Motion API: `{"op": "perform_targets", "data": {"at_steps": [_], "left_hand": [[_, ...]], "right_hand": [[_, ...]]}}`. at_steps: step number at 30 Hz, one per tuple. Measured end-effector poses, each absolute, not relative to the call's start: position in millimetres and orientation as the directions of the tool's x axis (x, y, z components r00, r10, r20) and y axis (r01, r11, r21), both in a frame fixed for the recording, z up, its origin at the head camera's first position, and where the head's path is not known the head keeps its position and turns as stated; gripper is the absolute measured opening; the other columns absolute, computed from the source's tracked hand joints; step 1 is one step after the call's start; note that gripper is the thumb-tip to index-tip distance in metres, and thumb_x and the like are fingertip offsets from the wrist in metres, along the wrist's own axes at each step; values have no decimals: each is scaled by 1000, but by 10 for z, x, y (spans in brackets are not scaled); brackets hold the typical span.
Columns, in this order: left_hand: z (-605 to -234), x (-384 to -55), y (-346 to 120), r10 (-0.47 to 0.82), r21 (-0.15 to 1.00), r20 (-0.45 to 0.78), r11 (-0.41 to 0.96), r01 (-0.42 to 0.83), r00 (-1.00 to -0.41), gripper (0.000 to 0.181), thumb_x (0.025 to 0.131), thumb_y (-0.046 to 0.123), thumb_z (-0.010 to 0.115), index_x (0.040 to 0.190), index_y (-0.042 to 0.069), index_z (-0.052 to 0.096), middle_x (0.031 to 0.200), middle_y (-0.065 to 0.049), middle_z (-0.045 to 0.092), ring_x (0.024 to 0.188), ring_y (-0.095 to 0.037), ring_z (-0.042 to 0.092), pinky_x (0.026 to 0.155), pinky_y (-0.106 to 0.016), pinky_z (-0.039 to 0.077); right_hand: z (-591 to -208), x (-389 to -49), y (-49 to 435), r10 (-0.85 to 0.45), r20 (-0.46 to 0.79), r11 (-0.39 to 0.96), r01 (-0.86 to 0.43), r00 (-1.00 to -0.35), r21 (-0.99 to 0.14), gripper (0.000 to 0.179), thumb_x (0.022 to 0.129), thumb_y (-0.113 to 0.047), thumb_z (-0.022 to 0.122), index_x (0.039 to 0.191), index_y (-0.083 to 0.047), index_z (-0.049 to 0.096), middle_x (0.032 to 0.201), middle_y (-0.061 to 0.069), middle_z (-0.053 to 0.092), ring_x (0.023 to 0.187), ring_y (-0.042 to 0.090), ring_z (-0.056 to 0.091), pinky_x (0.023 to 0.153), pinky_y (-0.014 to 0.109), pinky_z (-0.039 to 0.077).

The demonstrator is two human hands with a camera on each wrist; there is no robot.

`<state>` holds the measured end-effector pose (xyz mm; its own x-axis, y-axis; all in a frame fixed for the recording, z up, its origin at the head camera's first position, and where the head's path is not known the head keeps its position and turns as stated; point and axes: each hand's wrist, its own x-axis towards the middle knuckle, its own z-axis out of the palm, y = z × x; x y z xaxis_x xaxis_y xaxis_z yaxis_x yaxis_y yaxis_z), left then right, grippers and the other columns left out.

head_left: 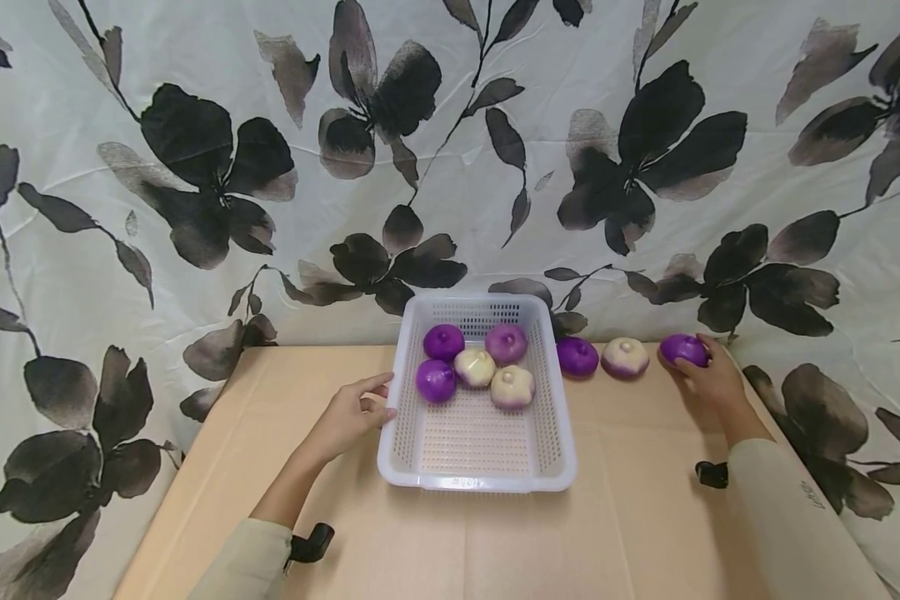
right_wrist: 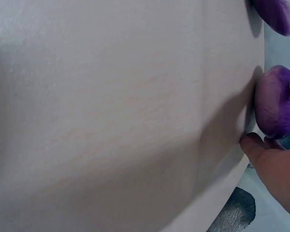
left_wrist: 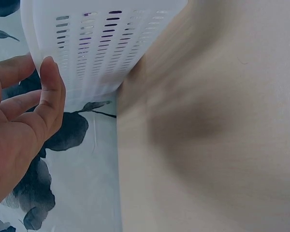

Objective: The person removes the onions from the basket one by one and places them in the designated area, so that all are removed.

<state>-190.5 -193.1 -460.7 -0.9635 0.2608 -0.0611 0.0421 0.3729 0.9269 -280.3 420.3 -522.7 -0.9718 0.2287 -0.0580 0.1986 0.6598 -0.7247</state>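
Observation:
My left hand (head_left: pixel 354 418) pinches the left rim of a white plastic basket (head_left: pixel 476 482), thumb and fingers meeting at its edge in the left wrist view. Several round onions, some glossy purple (head_left: pixel 437 381) and others cream-white with purple edges (head_left: pixel 512 387), sit in the far half of the basket. At the table's far right, my right hand (head_left: pixel 712 379) grips a purple onion (head_left: pixel 683 350), thumb on its near side. The right wrist view shows only part of this hand, with the onion (right_wrist: pixel 275 102) at the table edge.
Between the basket and my right hand, a purple onion (head_left: pixel 577 357) and a cream-white onion (head_left: pixel 626 358) stand along the far edge of the light wooden table (head_left: pixel 465 550). A white cloth with dark flowers (head_left: pixel 510 208) hangs behind the table.

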Motion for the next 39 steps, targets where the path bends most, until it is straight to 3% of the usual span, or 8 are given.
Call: {"op": "perform_targets", "data": {"at_steps": [17,25,29,33,39], "left_hand": [[-4627,-1918,-1946,269,921,-49,385,61,-962,63,93,-4,69,151,-7,44,125,-27,57,85,-17,70,76,-30,65],[-4621,-1924,-1945,265,916,-49,397,63,-963,63,93,-3,69,151,-7,45,125,-26,57,85,-19,69,79,-41,65],[-4617,-1922,-1943,267,920,-53,387,57,-962,63,93,-3,69,152,-7,44,126,-26,57,86,-20,70,78,-37,65],[-4622,-1921,-1945,265,924,-53,378,53,-963,63,93,-3,69,152,-7,44,126,-27,56,86,-20,70,76,-31,65],[-4618,-1925,-1940,274,927,-44,370,63,-961,63,93,-4,69,151,-8,44,125,-28,57,85,-19,69,76,-31,65]], "right_hand": [[-5215,-2796,4217,242,-102,652,239,-965,-720,78,108,-32,52,164,-1,7,163,40,11,146,63,20,120,73,21],[-5136,-2741,4210,284,-57,617,228,-957,-753,80,107,-36,52,165,-3,8,165,36,9,149,61,15,120,75,19],[-5003,-2709,4138,279,62,623,131,-958,-771,80,105,-34,55,165,-3,12,167,32,12,152,56,13,122,73,15],[-4836,-2683,4014,212,175,630,-2,-962,-777,79,104,-30,59,164,-2,17,166,31,21,149,59,22,122,73,18],[-4604,-2616,3778,115,213,580,-109,-970,-808,81,102,-26,64,164,-4,17,167,30,18,146,63,23,120,73,20]]}}
